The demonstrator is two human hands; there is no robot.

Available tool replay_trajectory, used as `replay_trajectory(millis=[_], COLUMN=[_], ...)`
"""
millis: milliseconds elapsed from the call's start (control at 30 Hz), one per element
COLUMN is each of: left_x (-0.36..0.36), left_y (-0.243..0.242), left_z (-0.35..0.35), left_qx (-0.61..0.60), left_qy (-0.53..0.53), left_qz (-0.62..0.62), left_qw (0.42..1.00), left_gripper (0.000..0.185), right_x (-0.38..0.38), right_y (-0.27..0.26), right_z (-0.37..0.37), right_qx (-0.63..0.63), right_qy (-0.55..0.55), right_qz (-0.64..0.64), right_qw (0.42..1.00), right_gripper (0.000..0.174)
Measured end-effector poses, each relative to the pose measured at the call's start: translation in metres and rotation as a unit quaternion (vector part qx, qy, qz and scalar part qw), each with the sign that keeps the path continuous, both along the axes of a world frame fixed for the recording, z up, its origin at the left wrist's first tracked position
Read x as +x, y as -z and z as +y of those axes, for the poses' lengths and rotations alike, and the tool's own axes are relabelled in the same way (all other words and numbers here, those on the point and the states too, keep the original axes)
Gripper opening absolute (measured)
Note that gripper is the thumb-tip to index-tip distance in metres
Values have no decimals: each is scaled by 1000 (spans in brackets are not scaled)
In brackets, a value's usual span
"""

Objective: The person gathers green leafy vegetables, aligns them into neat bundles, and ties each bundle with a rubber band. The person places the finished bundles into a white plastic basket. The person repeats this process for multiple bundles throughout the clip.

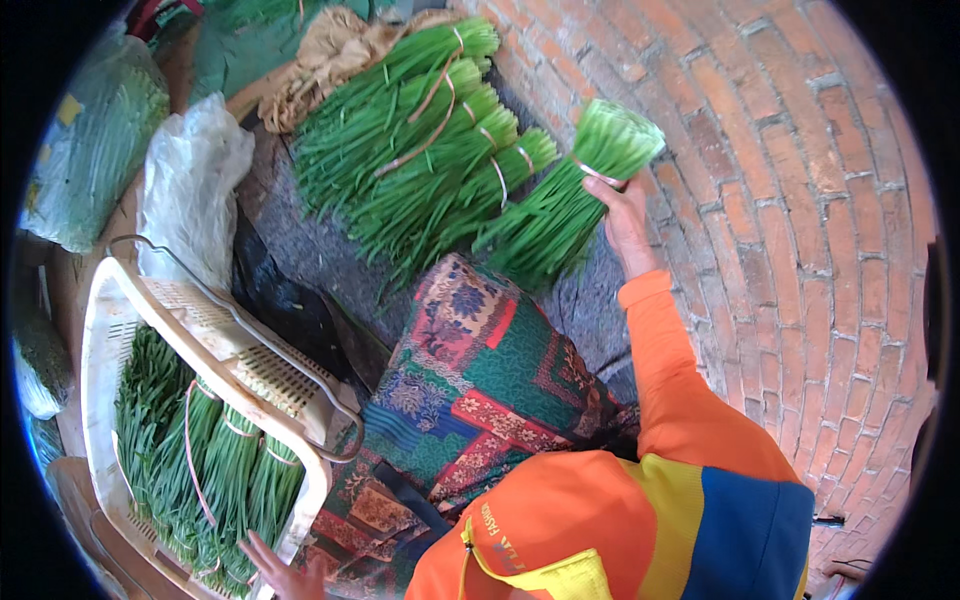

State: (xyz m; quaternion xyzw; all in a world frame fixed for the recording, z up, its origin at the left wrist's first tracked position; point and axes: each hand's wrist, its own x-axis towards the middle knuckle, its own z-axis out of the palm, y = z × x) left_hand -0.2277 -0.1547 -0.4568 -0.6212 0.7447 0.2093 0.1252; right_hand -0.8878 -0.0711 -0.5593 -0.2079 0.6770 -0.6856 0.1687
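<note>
My right hand (624, 214) grips a tied bundle of garlic chives (551, 210) just below its band, pale cut ends up and green leaves trailing down. It is raised in front of the brick wall. My left hand (289, 568) is partly cut off by the lower edge, with fingers spread over the near rim of a white plastic basket (101, 352); whether it touches the rim, I cannot tell. Inside the basket lie several banded bundles of greens (236, 457). Beyond my knees, more banded chive bundles (405, 142) are laid side by side on dark cloth (281, 184).
The brick wall (780, 195) bounds the right side. The basket's metal handle (259, 334) leans toward my patterned apron (480, 390). A clear plastic bag (191, 172) and bagged greens (112, 142) lie at left. Brown sacking (330, 56) is bunched behind the bundles.
</note>
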Motion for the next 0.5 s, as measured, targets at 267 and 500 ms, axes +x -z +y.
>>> replay_trajectory(millis=[267,500], left_x=[-175,-325], left_y=[-62,-34], left_z=[-113,-151], left_qx=[-105,-96], left_qy=[126,62], left_qz=[470,760], left_qw=[868,640], left_gripper=[95,143], right_x=[90,204], right_y=[-129,-119], right_z=[-144,-188], right_qx=[-43,-81], right_qy=[-330,-380], right_qz=[123,167], right_qw=[935,906], right_gripper=[88,82])
